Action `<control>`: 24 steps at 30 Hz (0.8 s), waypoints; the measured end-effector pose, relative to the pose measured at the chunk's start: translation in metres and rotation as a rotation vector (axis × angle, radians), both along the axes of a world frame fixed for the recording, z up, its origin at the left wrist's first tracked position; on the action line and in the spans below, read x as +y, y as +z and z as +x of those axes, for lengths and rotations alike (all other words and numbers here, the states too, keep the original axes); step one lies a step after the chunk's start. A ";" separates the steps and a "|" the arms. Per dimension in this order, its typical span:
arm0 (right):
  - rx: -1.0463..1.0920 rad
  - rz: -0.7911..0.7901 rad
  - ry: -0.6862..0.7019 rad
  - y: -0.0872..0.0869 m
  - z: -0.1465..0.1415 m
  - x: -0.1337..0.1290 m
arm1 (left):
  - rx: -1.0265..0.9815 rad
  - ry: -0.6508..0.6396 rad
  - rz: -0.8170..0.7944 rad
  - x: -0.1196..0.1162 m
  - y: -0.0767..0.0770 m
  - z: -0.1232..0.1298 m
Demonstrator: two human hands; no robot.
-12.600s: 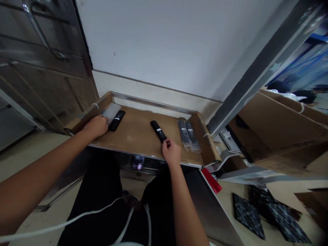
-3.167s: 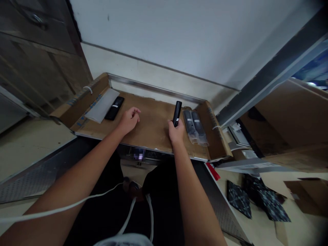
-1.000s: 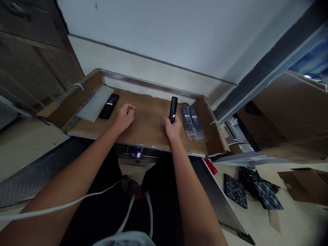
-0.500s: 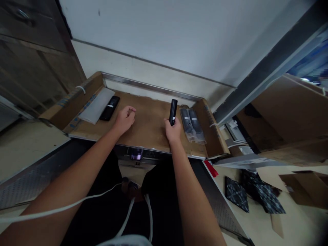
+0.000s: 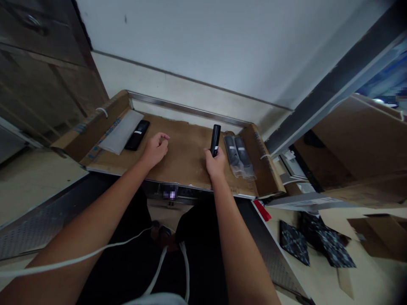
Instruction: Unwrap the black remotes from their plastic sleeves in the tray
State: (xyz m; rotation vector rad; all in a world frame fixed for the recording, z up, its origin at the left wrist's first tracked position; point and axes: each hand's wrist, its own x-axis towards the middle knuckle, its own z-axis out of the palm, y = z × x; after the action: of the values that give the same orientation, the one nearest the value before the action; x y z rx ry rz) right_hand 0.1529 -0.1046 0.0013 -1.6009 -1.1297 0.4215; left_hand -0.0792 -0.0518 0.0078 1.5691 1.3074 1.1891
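My right hand is wrapped round the lower end of a slim black remote control. It stands nearly upright, with a small white label just above my fingers. My left hand is loosely curled over the cardboard tray, and nothing shows in its fingers. Just left of that hand lies another black remote control with a white label. It partly overlaps a flat, whitish plastic sleeve. To the right of my right hand, two dark remote controls lie side by side in clear bags.
Raised cardboard sides bound the tray at both ends, and a white wall rises behind it. A white cord crosses over my left forearm. Cardboard boxes and dark patterned bags are on the floor at right.
The view has shifted very slightly. Both hands keep their places, and the right still grips the remote control.
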 end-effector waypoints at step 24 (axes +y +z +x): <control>0.011 -0.003 0.004 0.000 0.000 0.000 | -0.020 -0.010 -0.020 -0.002 0.003 0.001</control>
State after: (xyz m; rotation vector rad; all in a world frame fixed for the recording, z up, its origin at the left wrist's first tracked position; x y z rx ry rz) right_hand 0.1530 -0.1044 0.0013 -1.5978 -1.1246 0.4337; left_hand -0.0781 -0.0543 0.0111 1.5445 1.2935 1.1794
